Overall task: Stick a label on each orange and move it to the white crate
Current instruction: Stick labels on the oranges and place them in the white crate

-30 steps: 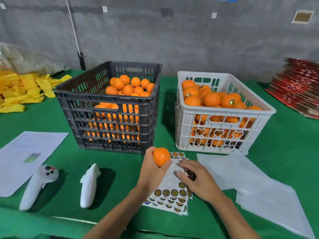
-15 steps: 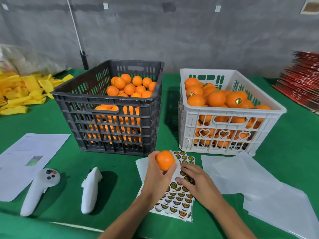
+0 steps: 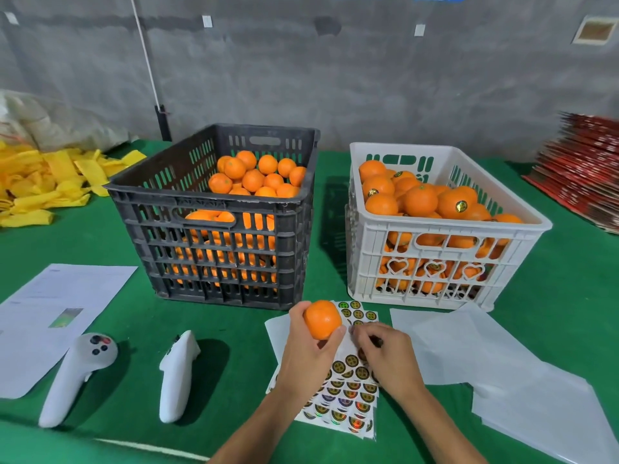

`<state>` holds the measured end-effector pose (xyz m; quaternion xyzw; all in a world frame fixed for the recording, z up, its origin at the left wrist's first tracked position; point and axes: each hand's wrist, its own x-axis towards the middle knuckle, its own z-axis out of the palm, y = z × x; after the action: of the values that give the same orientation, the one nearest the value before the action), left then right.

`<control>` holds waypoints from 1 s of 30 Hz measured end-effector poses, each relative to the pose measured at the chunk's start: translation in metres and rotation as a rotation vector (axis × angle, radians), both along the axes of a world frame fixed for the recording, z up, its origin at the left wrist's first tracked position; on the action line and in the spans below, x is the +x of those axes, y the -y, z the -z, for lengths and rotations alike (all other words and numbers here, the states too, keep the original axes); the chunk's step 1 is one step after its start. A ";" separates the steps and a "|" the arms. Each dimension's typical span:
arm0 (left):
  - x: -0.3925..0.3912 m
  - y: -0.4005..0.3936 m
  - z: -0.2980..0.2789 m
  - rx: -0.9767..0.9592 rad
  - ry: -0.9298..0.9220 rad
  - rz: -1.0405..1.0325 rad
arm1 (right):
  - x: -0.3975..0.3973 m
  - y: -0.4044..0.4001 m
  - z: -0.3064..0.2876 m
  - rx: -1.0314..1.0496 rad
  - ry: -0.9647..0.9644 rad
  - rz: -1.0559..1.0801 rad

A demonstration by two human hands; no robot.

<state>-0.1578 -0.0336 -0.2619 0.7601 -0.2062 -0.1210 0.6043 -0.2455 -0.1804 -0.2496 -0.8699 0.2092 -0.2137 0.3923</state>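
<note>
Grey concrete wall (image 3: 368, 78) behind a green-covered table (image 3: 100, 236).

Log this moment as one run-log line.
left hand: holds orange | right hand: fingers at sticker sheet | label: not yet on | white crate: next

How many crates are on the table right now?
2: the black crate at the centre-left and the white crate to its right, both holding oranges. None appears hidden.
</note>
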 end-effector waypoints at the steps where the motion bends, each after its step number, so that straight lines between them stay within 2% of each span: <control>1: 0.000 0.000 -0.001 0.009 -0.001 0.001 | 0.006 0.001 -0.006 0.064 0.032 0.069; 3: -0.001 0.001 -0.002 0.033 -0.009 0.004 | 0.019 -0.002 -0.020 0.023 0.146 0.181; 5: -0.001 0.003 -0.004 0.036 0.013 0.031 | 0.032 -0.016 -0.033 -0.148 0.196 0.166; 9: 0.005 0.000 -0.011 0.021 0.098 0.063 | 0.043 -0.051 -0.041 -0.317 0.029 -0.020; 13: 0.021 0.001 -0.038 0.075 0.274 0.026 | 0.035 -0.055 -0.067 -0.451 -0.030 -0.059; 16: 0.036 0.012 -0.088 0.009 0.362 0.063 | 0.034 -0.045 -0.113 -0.569 0.044 0.002; 20: 0.063 0.065 -0.175 -0.018 0.631 0.025 | 0.051 0.003 -0.194 -0.554 0.254 0.111; 23: 0.077 0.116 -0.234 -0.059 0.733 0.038 | 0.070 0.044 -0.241 -0.573 0.240 0.220; 25: 0.083 0.141 -0.257 0.011 0.787 0.118 | 0.078 0.066 -0.258 -0.586 0.181 0.300; 28: 0.099 0.161 -0.274 0.218 0.831 0.240 | 0.091 0.085 -0.267 -0.629 0.094 0.383; 30: 0.117 0.158 -0.286 0.328 0.849 0.226 | 0.106 0.086 -0.269 -0.619 0.121 0.356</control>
<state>-0.0403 -0.1917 0.0246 0.8005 -0.4950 0.1045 0.3213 -0.1396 -0.2665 0.0190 -0.8832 0.2590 -0.3829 0.0785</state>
